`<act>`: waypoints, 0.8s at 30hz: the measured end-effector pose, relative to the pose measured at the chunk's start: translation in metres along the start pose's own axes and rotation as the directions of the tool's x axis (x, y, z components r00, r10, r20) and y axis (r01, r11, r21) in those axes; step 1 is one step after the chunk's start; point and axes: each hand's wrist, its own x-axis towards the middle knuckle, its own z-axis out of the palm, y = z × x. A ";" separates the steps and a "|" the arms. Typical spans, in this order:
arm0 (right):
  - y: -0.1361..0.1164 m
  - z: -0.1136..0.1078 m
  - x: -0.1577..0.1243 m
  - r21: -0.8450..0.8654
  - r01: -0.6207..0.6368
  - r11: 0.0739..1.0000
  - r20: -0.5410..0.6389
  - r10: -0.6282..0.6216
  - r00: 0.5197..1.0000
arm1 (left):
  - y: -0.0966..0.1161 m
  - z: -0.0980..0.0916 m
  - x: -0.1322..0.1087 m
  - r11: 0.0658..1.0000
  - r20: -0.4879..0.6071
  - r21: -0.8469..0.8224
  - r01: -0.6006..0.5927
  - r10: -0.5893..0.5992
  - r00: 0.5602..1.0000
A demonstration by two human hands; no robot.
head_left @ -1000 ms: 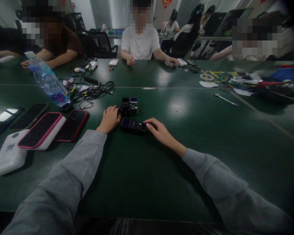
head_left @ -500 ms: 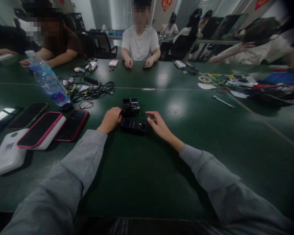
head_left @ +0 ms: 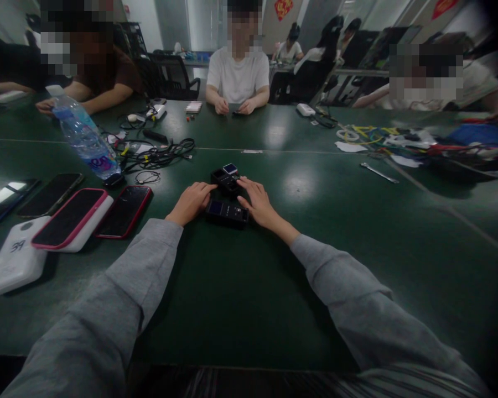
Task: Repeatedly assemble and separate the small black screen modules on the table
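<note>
My left hand (head_left: 191, 202) is on the table with its fingers bent together, fingertips at the left end of a black boxy device (head_left: 225, 181). From the other side my right hand (head_left: 258, 203) takes the device's right end between thumb and fingers. Behind and against it is a small unit with a pale-framed screen (head_left: 230, 168); where the two meet is hard to make out. Closer to me, just below my fingers, lies a second black device (head_left: 227, 212) with a small screen and buttons on its top. My fingertips are partly hidden.
Phones, one a red-edged phone (head_left: 124, 211), and a white case marked 39 (head_left: 17, 255) lie at left. A water bottle (head_left: 85, 135) leans beside black cables (head_left: 161, 152). A wrench (head_left: 379, 172) and tangled wires (head_left: 382, 135) lie right. A person (head_left: 238, 74) sits opposite.
My right hand has moved left and forward onto the rear black device. That device and the small screened unit have turned to a slant. The person opposite has brought both hands together.
</note>
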 end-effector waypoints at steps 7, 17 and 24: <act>-0.004 -0.001 -0.002 -0.044 0.027 0.999 -0.025 -0.028 0.999 | 0.000 0.001 0.001 1.000 0.006 0.008 0.009 -0.009 1.000; -0.010 -0.004 -0.004 -0.103 0.035 0.994 -0.046 -0.040 0.998 | -0.001 0.001 0.001 1.000 -0.007 0.017 -0.006 0.006 1.000; -0.015 -0.008 -0.004 -0.112 0.000 0.994 -0.081 -0.009 0.997 | -0.002 0.001 0.001 0.999 -0.025 -0.031 0.029 -0.030 0.999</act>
